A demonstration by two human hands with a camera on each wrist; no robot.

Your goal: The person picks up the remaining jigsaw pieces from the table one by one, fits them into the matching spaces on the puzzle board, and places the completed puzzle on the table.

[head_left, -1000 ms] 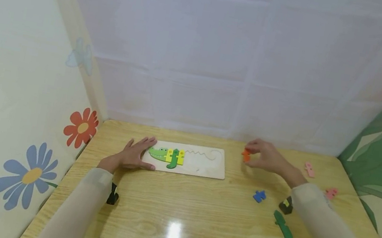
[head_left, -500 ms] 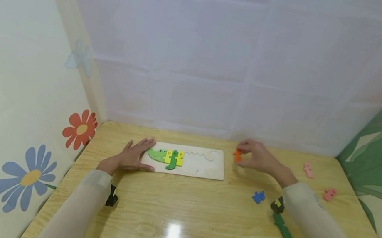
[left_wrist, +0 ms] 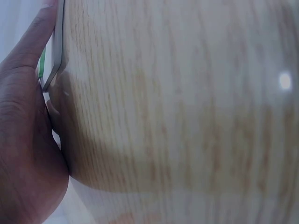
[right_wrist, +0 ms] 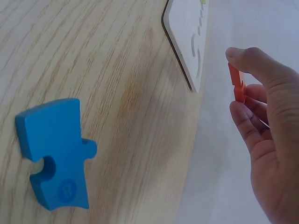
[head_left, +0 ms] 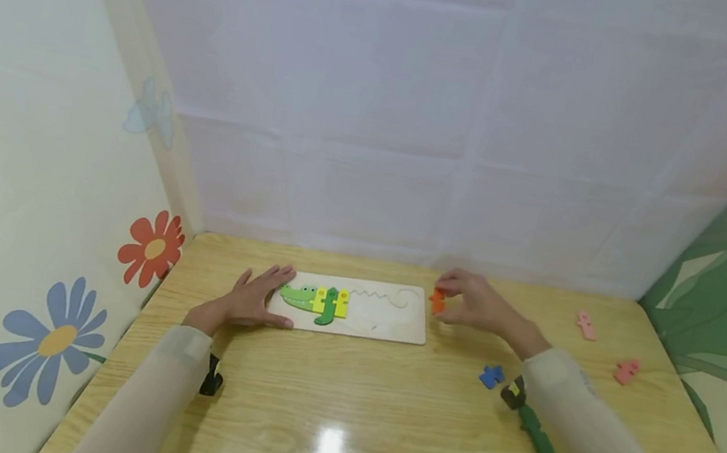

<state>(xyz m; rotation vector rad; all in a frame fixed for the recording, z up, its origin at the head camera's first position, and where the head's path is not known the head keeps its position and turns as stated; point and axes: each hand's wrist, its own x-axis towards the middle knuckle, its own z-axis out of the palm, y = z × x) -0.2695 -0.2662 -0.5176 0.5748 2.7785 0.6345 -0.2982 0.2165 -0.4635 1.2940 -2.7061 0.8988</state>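
My right hand [head_left: 477, 302] pinches an orange puzzle piece [head_left: 438, 301] between thumb and fingertips, just off the right end of a pale wooden puzzle board [head_left: 401, 325]. In the right wrist view the orange piece [right_wrist: 238, 83] is held edge-on, above the table. Spread fingers of my left hand [head_left: 254, 298] rest at the board's left end, with the thumb along its near edge. On the board lie a green crocodile head [head_left: 299, 296], two yellow pieces [head_left: 342, 303] and a green leg piece [head_left: 327, 309] between them. A wavy outline marks the board's bare right part.
A blue puzzle piece [head_left: 491, 376] lies right of the board, large in the right wrist view. Near it lies a dark green piece [head_left: 538, 436], partly by the right wrist's dark camera [head_left: 513, 393]. Two pink pieces [head_left: 587, 326] lie farther right. White cloth [head_left: 364, 138] hangs behind the table.
My right hand has moved left with the orange piece, from clear of the board to beside its right edge. My left hand has stayed in place on the board.
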